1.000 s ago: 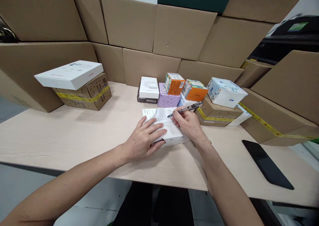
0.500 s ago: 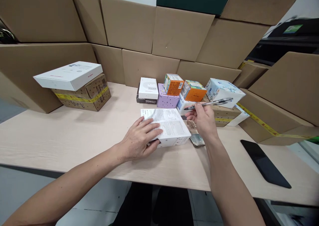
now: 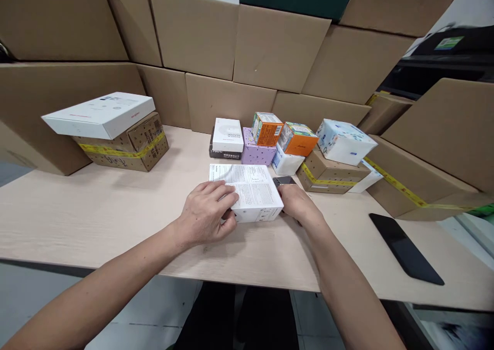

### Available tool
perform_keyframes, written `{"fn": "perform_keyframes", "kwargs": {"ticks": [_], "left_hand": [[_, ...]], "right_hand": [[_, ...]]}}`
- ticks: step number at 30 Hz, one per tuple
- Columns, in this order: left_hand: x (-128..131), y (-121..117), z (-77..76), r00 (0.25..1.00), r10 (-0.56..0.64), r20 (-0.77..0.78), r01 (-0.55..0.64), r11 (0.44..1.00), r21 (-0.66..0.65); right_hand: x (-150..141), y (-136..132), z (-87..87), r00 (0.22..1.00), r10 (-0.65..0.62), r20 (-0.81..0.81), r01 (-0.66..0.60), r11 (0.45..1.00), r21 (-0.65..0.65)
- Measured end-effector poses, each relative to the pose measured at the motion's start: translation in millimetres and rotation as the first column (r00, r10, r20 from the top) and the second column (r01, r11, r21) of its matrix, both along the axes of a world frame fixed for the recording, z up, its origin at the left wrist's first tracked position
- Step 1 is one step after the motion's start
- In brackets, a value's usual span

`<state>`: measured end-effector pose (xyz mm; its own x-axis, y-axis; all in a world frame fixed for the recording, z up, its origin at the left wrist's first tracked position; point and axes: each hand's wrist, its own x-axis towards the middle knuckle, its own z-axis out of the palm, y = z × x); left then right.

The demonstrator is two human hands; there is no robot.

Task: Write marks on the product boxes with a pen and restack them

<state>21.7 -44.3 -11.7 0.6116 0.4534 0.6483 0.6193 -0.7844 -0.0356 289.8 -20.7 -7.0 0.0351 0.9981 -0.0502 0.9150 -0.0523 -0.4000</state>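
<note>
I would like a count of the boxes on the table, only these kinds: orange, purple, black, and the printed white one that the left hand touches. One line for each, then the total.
Orange boxes: 2
Purple box: 1
Black box: 1
Printed white box at the left hand: 1
Total: 5
</note>
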Motion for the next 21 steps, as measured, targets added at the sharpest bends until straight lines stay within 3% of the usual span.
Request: {"fn": "perform_keyframes", "kwargs": {"ticks": [7,12,21], "left_hand": [[2,2,-1.3,1.0,0.012,0.014,-0.012,0.999,0.03],[2,2,-4.0,1.0,0.015,0.026,-0.016,0.999,0.052],[3,1,-7.4,0.999,0.021,0.037,-0.024,0.998,0.057]], "right_hand": [[19,-4,27.3,0.937,-0.215,0.277,0.233,0.972,-0.034],[19,0,18.1,0.926,-0.113,0.361,0.197,0.959,-0.205],[13,5,11.0,0.927,-0.166,0.337,0.225,0.964,-0.142]]}}
